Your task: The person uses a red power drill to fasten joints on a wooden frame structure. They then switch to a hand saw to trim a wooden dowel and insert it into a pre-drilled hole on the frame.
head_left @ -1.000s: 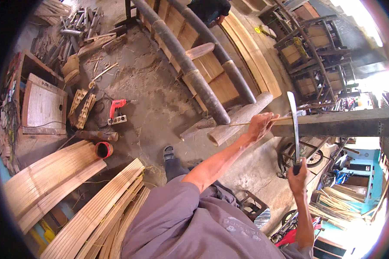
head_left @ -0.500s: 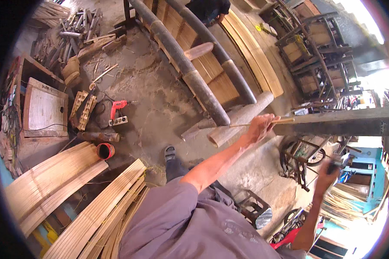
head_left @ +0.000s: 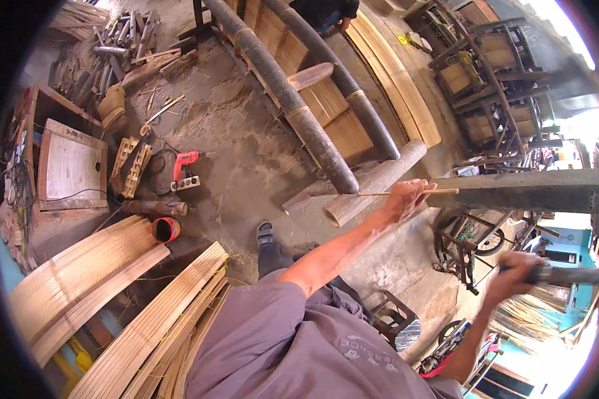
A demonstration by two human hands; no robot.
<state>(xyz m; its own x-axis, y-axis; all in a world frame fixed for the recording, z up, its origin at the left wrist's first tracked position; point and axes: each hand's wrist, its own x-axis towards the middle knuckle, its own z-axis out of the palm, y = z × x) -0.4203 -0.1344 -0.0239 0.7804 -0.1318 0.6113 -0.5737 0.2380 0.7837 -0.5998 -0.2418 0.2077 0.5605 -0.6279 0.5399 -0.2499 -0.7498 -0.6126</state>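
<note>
My left hand (head_left: 407, 199) is closed around a thin bamboo stick (head_left: 447, 191). One end of the stick meets the cut end of a dark bamboo pole (head_left: 316, 141); the other lies in front of a thick grey timber (head_left: 539, 193). Lower right, my right hand (head_left: 518, 271) grips a long, dark-handled tool (head_left: 572, 275) that stretches sideways to the right edge. The tool looks like a broad grey blade, but blur and the rim hide its exact kind. Its near end shows beyond my fist.
A thick bamboo length (head_left: 379, 179) lies beneath the poles of a bamboo frame. Split bamboo slats (head_left: 173, 319) lean at lower left. A red drill (head_left: 183, 163) and an orange-rimmed cup (head_left: 165, 230) are on the floor. Another person (head_left: 323, 13) is at the top.
My right hand has come down slightly and right, and the tool has swung out level to the right. My left hand keeps its hold on the stick, almost unmoved.
</note>
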